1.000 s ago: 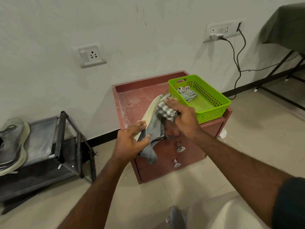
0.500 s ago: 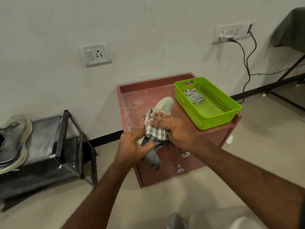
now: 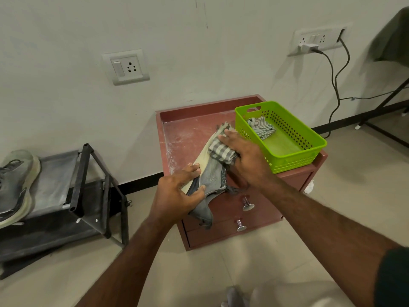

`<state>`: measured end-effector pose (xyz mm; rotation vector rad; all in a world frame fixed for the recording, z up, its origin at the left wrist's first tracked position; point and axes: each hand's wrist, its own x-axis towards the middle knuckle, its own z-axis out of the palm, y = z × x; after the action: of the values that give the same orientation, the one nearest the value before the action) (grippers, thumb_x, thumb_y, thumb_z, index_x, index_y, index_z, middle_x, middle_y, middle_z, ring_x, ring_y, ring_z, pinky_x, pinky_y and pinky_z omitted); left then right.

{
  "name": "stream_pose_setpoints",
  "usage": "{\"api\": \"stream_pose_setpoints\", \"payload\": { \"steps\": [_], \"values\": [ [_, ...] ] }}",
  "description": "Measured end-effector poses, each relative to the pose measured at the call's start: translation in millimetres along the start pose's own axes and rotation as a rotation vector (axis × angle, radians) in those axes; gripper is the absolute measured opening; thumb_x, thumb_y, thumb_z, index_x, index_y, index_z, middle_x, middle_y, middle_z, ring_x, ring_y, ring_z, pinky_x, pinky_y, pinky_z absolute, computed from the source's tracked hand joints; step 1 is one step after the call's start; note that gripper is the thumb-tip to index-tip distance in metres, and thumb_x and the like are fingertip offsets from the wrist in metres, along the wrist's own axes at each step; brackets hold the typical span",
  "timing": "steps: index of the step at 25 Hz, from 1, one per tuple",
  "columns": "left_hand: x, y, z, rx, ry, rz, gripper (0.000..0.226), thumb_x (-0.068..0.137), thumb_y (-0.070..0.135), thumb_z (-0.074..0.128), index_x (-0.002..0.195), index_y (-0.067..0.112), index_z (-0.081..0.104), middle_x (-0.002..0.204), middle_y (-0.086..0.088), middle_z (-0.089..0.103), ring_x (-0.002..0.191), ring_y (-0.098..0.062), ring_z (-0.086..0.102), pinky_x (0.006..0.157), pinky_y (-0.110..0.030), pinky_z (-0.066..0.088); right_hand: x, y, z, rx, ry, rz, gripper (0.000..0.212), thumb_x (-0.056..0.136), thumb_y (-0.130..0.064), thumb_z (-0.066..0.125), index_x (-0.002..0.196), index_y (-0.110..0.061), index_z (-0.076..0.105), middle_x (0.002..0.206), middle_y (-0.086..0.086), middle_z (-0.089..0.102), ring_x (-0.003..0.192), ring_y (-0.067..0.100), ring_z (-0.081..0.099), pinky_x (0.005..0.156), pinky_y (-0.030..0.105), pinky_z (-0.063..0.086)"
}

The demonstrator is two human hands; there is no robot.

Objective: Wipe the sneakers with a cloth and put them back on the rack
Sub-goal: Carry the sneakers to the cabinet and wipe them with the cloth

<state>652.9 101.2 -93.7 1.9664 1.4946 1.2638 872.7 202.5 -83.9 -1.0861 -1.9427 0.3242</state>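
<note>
— Where's the sneaker (image 3: pixel 210 173) right now?

— I've got it tipped on its side over the red drawer unit (image 3: pixel 221 216), pale sole turned toward the wall, toe pointing at the back edge. My left hand (image 3: pixel 177 193) grips the heel end, thumb on the grey upper and fingers curled round the sole. My right hand (image 3: pixel 245 158) presses the checked cloth (image 3: pixel 220 149) against the toe half, with fingers fairly straight over it and a bunch of cloth tucked under the palm.

— What changed in the last second?

— The cloth hand went down toward the heel half a second ago, and now it's back up at the toe, beside the green basket (image 3: pixel 305 151). So that's one full stroke along the shoe. The left hand hasn't shifted its hold.

— Meaning?

— I'd judge I'm mid-wipe on this shoe, not finishing. The sole edge still looks dull, and the far side hasn't been turned to me.

— And the other one?

— A second sneaker (image 3: pixel 15 187) lies on the top shelf of the rack (image 3: pixel 81 178), at the left, well apart from my hands. I can't tell whether it's clean. A spare cloth (image 3: pixel 261 128) lies in the basket. This shoe still has to travel left to the rack.
</note>
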Motion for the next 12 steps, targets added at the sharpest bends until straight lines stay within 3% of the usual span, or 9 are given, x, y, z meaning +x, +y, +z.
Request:
{"api": "stream_pose_setpoints", "payload": {
  "steps": [2,4,5,6,8,10,12],
  "values": [
    [1.5,-1.4,-0.3,0.003,0.007,0.002,0.049,0.077,0.019,0.084,0.123,0.01,0.071,0.133,0.004,0.064,0.129,0.002,0.053,0.107,-0.031,0.048,5.6,1.0,10.2,0.052,-0.001,0.104,0.043,0.087,-0.009,0.069,0.129,-0.018,0.064,0.138,0.006,0.057,0.13,0.013,0.05,0.111,0.023,0.036],
    [1.4,-1.8,-0.5,0.003,0.008,0.003,0.049,0.077,0.019,0.084,0.123,0.01,0.071,0.133,0.003,0.065,0.129,0.001,0.054,0.107,-0.032,0.048,16.3,0.1,12.1,0.06,0.158,0.41,0.027,0.088,-0.015,0.069,0.115,-0.014,0.071,0.118,0.009,0.07,0.114,0.022,0.062,0.086,0.022,0.045],
    [1.0,-1.9,-0.1,0.002,0.005,0.005,0.049,0.077,0.019,0.085,0.122,0.009,0.071,0.132,0.003,0.065,0.128,0.001,0.054,0.107,-0.033,0.048,18.6,-1.3,9.6,-0.007,0.223,0.548,0.02,0.089,-0.016,0.067,0.108,-0.013,0.073,0.108,0.011,0.072,0.105,0.028,0.064,0.073,0.024,0.041],
    [0.9,-1.6,0.4,-0.001,0.0,0.007,0.049,0.076,0.018,0.085,0.122,0.009,0.071,0.132,0.002,0.065,0.128,0.0,0.054,0.107,-0.033,0.049,17.5,-2.7,6.6,-0.043,0.268,0.575,0.019,0.09,-0.016,0.065,0.107,-0.013,0.073,0.105,0.011,0.073,0.101,0.029,0.065,0.07,0.024,0.038],
    [1.1,-2.1,0.3,-0.007,0.003,0.005,0.049,0.076,0.017,0.085,0.122,0.008,0.071,0.131,0.001,0.066,0.128,0.0,0.055,0.106,-0.033,0.049,12.2,-6.0,4.7,0.018,0.247,0.335,0.032,0.089,-0.012,0.065,0.121,-0.015,0.069,0.12,0.006,0.069,0.114,0.019,0.062,0.089,0.021,0.045],
    [1.1,-3.9,0.9,-0.008,0.01,0.011,0.048,0.076,0.017,0.085,0.121,0.008,0.071,0.131,0.0,0.066,0.128,0.0,0.055,0.106,-0.034,0.049,4.2,-8.7,10.5,0.021,0.052,0.067,0.048,0.086,-0.002,0.064,0.131,-0.018,0.062,0.139,0.005,0.056,0.131,0.013,0.05,0.112,0.026,0.036],
    [1.0,-3.6,1.8,-0.007,0.007,0.008,0.048,0.076,0.017,0.085,0.121,0.008,0.072,0.131,0.0,0.066,0.128,-0.001,0.055,0.106,-0.033,0.049,6.1,-5.3,17.8,-0.023,0.033,0.101,0.047,0.086,-0.005,0.066,0.131,-0.022,0.062,0.139,0.005,0.057,0.129,0.012,0.051,0.111,0.026,0.037]
  ]
}}
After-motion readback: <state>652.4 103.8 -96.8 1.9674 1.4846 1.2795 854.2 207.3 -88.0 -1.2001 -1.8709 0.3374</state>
